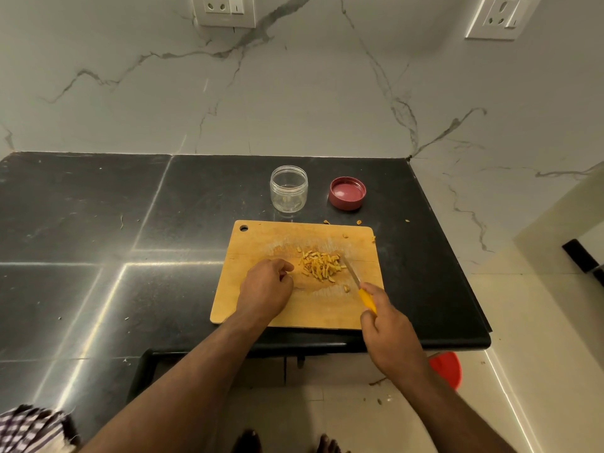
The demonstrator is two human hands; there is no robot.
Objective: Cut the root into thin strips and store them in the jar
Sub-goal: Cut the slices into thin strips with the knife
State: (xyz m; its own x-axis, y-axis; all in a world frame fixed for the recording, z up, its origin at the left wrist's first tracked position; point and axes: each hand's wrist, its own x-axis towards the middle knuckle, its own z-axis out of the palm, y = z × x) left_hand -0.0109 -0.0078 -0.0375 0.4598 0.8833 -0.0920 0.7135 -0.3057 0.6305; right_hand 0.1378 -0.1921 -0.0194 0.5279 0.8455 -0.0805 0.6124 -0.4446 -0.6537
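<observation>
A pile of thin yellow root strips [322, 265] lies in the middle of the wooden cutting board [261, 237]. My left hand [266, 289] rests on the board just left of the pile, fingers curled, holding nothing that I can see. My right hand [387, 328] grips the yellow handle of a small knife [358, 287], whose blade points up-left and touches the pile's right edge. Behind the board stands a clear jar [289, 188], open, with a few bits at its bottom. Its red lid [346, 193] lies upside down to the right.
The board sits near the front right corner of a black stone counter [98, 240]. A few stray root bits [359, 222] lie beyond the board's far edge. Marble wall behind, with sockets. A red object [446, 369] is on the floor below the counter edge. Checked cloth [29, 429] is at bottom left.
</observation>
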